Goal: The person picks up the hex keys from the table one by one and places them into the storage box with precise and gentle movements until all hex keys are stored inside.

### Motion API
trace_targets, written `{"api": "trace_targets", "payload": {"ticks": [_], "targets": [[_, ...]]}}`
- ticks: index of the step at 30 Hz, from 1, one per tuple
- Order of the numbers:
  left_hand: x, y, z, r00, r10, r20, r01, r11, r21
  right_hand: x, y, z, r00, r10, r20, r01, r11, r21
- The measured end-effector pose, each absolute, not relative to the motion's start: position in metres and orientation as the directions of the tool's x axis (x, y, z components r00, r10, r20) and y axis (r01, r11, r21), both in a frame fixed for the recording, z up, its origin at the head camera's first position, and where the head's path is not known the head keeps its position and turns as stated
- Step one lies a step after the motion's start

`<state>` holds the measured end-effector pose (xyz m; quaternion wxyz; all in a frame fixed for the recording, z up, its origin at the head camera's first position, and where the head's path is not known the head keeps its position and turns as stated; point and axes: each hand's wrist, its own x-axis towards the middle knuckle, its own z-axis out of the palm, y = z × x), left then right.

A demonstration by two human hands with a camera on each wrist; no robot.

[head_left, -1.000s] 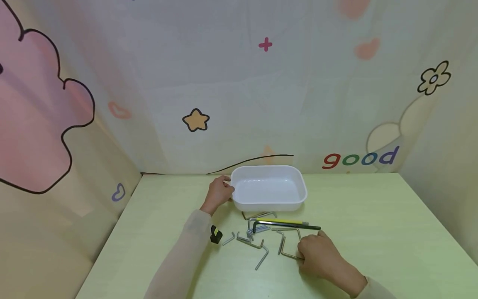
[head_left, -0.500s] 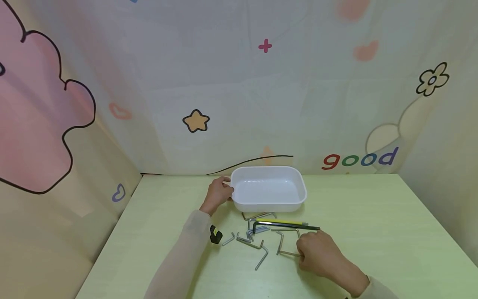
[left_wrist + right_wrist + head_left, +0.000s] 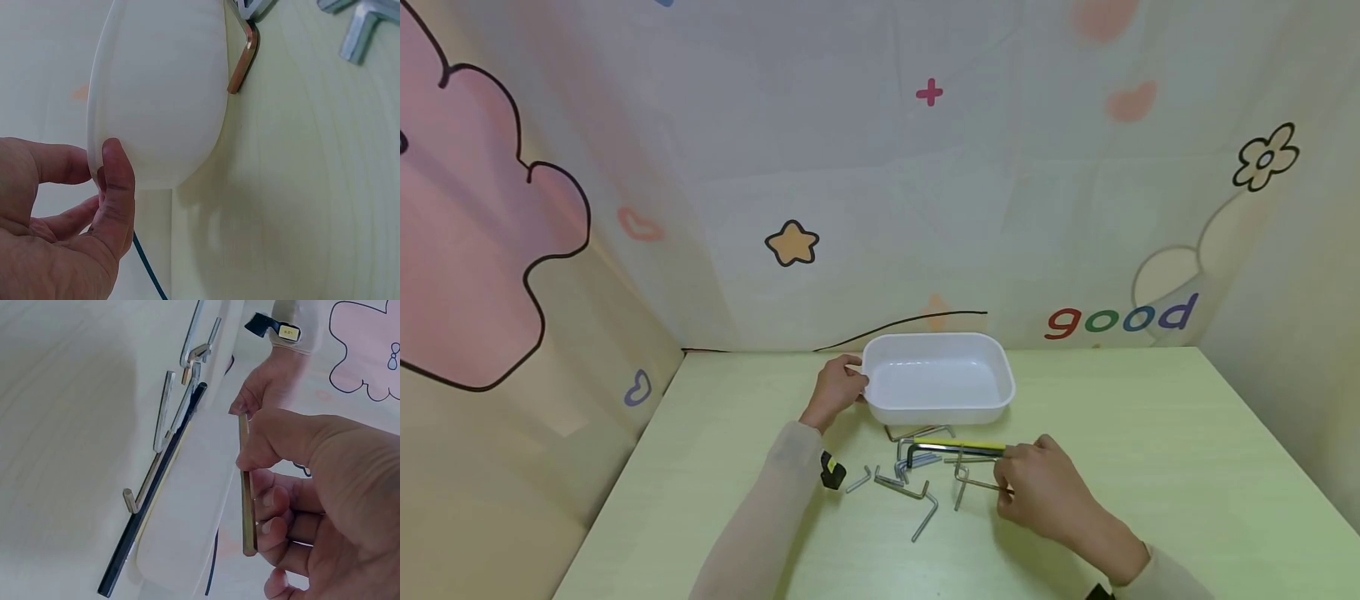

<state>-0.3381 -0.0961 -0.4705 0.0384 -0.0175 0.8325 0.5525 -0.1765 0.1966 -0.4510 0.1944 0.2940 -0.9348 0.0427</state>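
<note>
My left hand (image 3: 837,387) pinches the left rim of a white plastic tray (image 3: 940,416). In the left wrist view, the left fingers and thumb hold the edge of the tray (image 3: 162,94). My right hand (image 3: 1051,493) pinches a brass-coloured L-shaped hex key (image 3: 988,486), raised off the table in front of the tray; the right wrist view shows this hex key (image 3: 248,512) between thumb and fingers. Near that hand lie a long black hex key (image 3: 955,451) and a yellow-sleeved hex key (image 3: 962,443), their right ends hidden behind it in the head view.
Several loose silver and brass hex keys, including a silver hex key (image 3: 927,521) and a short hex key (image 3: 859,481), lie on the pale green table (image 3: 1150,433) before the tray. A printed curtain (image 3: 880,208) stands right behind the tray.
My right hand has risen from the table with the brass hex key, and its fingers now cover the black key's end. My left hand has kept its hold on the tray.
</note>
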Motion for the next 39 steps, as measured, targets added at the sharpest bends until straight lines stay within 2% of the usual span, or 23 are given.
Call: {"api": "trace_targets", "payload": {"ticks": [13,19,39], "targets": [[-0.338,-0.097,-0.469,-0.995,0.010,-0.095,-0.084,0.385,0.919,-0.189,0.192,-0.434,-0.691,-0.514,0.508,-0.567,0.821,0.060],[-0.337,-0.098,-0.469,-0.995,0.009,-0.102,-0.091,0.383,0.919,-0.195,0.190,-0.428,-0.710,-0.494,0.503,-0.565,0.825,0.012],[-0.338,-0.098,-0.474,-0.992,0.013,-0.124,-0.115,0.288,0.951,-0.236,0.191,-0.408,-0.726,-0.478,0.495,-0.543,0.840,0.014]]}}
